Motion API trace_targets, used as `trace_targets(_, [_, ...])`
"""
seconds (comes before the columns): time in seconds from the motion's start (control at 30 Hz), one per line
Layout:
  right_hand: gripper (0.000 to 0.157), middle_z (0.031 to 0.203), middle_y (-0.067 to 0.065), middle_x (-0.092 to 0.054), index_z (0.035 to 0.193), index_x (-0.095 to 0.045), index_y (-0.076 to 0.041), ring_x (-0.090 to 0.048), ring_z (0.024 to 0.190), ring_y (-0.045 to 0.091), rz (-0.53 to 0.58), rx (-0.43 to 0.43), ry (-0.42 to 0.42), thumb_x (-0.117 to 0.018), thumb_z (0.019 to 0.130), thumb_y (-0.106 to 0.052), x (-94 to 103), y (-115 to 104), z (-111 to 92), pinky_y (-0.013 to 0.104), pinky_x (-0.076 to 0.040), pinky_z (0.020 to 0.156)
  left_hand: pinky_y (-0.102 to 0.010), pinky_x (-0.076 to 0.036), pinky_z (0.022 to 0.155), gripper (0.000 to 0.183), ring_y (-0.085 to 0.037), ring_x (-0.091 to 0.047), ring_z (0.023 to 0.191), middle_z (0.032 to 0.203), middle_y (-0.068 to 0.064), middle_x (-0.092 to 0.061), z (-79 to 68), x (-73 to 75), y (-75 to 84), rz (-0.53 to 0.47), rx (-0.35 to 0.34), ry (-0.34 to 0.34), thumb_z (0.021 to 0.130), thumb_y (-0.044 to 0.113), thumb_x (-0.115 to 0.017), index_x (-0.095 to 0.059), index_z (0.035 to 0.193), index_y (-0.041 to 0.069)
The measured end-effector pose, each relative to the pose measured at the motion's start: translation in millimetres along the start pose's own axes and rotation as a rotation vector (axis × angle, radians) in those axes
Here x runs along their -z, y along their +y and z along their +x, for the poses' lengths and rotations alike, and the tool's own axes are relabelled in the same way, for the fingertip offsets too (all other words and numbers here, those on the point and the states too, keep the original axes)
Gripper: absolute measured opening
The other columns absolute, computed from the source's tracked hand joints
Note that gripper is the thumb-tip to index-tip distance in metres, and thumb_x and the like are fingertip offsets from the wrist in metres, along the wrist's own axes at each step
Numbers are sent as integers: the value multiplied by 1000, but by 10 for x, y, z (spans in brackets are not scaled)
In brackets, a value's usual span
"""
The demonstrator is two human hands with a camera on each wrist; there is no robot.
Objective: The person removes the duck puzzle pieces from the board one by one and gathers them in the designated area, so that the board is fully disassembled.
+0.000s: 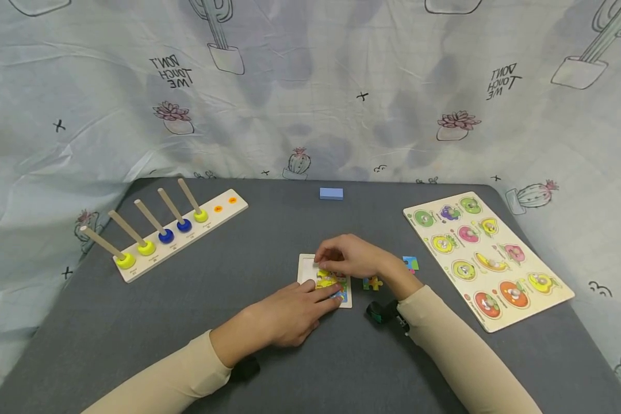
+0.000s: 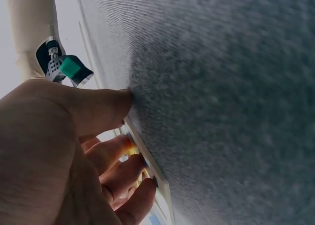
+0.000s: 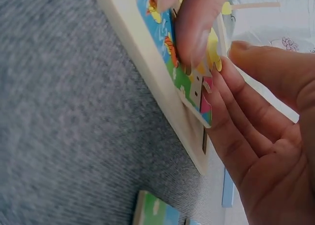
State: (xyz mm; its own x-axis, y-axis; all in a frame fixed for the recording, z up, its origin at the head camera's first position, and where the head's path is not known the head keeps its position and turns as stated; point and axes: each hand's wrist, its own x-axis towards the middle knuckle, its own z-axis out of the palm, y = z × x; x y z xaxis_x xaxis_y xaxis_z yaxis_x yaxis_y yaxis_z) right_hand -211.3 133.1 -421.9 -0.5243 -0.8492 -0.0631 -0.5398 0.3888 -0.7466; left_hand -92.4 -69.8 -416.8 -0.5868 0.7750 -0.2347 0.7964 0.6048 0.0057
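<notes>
Near the middle of the table lies a small wooden puzzle tray (image 1: 306,266) holding colourful jigsaw pieces (image 3: 172,52). My left hand (image 1: 295,313) reaches over its near left side, fingertips resting on the pieces, with the thumb (image 2: 106,107) by the tray's edge. From the far side my right hand (image 1: 354,256) comes in. Its fingers (image 3: 231,141) touch the edge of a piece (image 3: 204,104) that sits tilted above the tray rim, while the thumb stays apart from them, near a yellow part. Both hands hide some of the pieces.
Loose jigsaw pieces (image 1: 372,283) lie right of the tray, another (image 1: 410,263) beyond the right wrist. A wooden fruit puzzle board (image 1: 502,261) is at the right, a peg board (image 1: 181,236) with yellow and blue rings at the left. A blue block (image 1: 331,194) sits at the back.
</notes>
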Motion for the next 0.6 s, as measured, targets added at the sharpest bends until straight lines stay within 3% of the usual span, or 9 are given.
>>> trace_targets(0.17, [16,100,1,-73,115,-72,-7,-70,88,11,0,1,3,-65,102,-11,-10,3,4,29,-56,79,-39,-47,104,60,-20,-44,135,170,3,-25,-4,10,18,-6,4,-17,106,31,-54,-33,162,23])
trace_targets(0.37, [16,97,0,-71,115,-72,-8,-69,87,10,20,-8,-4,-66,101,-9,-23,9,33,29,-56,77,-40,-46,103,61,-20,-43,134,170,3,-25,-16,31,31,-42,17,-40,106,32,-55,-32,162,22])
trace_targets(0.6, [15,92,7,-71,114,-70,-3,-63,65,22,122,-30,-33,-65,100,-4,-2,19,55,30,-53,61,-41,-45,103,66,-17,-42,124,171,6,-21,-7,43,10,-108,21,-61,104,32,-59,-31,163,23])
